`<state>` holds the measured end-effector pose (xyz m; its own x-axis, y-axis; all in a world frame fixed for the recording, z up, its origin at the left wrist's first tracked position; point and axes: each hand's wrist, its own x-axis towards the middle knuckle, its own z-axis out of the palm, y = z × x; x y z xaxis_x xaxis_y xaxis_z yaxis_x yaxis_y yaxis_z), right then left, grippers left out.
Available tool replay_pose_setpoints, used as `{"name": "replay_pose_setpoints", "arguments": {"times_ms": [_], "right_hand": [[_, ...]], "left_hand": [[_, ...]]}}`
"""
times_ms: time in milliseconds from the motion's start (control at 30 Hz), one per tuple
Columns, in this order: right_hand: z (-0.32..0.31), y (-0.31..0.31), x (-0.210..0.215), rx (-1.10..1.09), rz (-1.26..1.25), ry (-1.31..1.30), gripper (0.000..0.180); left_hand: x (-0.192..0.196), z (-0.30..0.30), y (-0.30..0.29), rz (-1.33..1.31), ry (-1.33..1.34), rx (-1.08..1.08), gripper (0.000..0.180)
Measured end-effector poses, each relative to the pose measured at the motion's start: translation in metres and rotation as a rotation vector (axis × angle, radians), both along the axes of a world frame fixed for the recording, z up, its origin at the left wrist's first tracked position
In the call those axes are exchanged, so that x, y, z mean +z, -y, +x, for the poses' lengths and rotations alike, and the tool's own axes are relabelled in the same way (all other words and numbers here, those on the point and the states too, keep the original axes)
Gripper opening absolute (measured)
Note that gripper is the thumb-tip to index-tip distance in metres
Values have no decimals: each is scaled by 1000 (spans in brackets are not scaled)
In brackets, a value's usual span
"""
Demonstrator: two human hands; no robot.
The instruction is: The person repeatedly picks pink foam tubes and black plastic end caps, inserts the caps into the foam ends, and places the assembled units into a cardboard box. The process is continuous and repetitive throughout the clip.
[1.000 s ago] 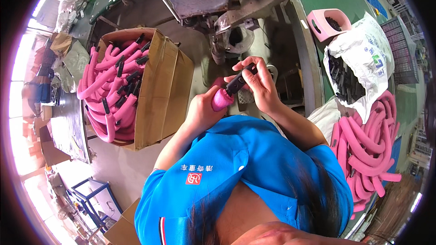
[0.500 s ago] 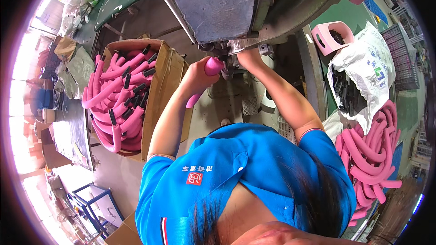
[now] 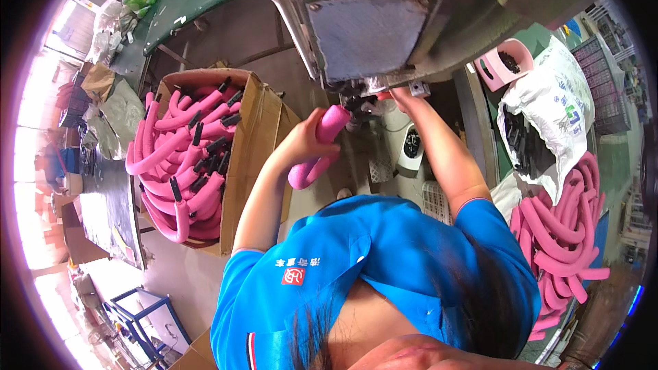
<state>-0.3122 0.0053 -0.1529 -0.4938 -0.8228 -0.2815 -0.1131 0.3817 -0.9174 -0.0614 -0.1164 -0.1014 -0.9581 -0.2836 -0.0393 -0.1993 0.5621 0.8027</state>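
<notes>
My left hand (image 3: 305,142) is closed around a bent pink foam-covered tube (image 3: 334,122). The tube's upper end points at dark metal parts beneath a heavy machine head (image 3: 370,38), and whether it touches them is unclear. Its curved lower part hangs below my fist. My right hand (image 3: 408,99) reaches up under the right side of the machine head. The machine hides its fingertips, and a small bit of red shows beside them.
On the left, a cardboard box (image 3: 241,164) holds several pink tubes (image 3: 175,144) with black end pieces. At right lie a white sack (image 3: 572,103) of black parts, a pink bin (image 3: 488,72) and a pile of pink tubes (image 3: 558,233). A white container (image 3: 410,154) with dark parts sits below my right forearm.
The tube in my left hand has swung, so more of its lower bend shows. My right hand has shifted slightly right and down. The whole view has moved, with the machine appearing farther right.
</notes>
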Motion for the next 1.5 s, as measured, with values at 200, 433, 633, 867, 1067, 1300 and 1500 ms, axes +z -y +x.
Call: {"name": "replay_pose_setpoints", "arguments": {"times_ms": [200,433,633,867,1067,1300,1500], "right_hand": [[-8,40,-83,-81,161,-610,28],[-8,46,-115,-193,197,-806,34],[-19,37,-114,-303,5,-877,41],[-1,5,-50,-515,-247,1,24],[16,-15,-28,-447,-364,348,15],[36,-31,2,-327,-463,670,8],[62,-24,22,-201,-518,682,11]], "left_hand": [[-11,22,-10,-129,127,214,53],[-8,20,-7,-200,160,168,51],[-1,19,-6,-228,188,153,50],[-5,18,-4,-228,208,139,52],[-3,22,-2,-228,164,139,50],[32,31,-3,-70,60,116,36],[34,74,-3,-118,50,140,32]]}}
